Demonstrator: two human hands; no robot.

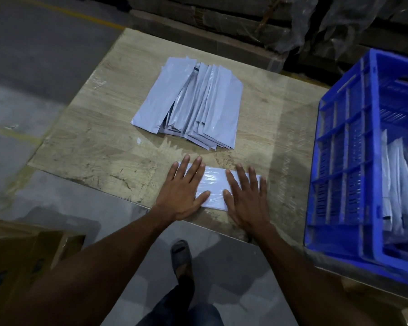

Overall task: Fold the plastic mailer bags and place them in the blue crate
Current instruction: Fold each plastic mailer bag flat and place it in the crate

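Fingers [189, 169] straight and spread, both palms flat on one folded mailer bag [216, 188]; nothing is gripped.

Left hand [183, 194] covers the bag's left end, right hand [246, 196] its right end, with the glossy middle bare between them. I judge the flat press is there to set the crease and push air out, so the fold does not spring open. Bag lies near the table's [92, 142] front edge, within easy reach. Beyond it, well apart, sits the fanned pile of mailers [191, 104], presumably waiting their turn. Blue crate [344, 137] stands at my right, touching the table's right side, already holding folded bags [400, 184] upright; a short carry.
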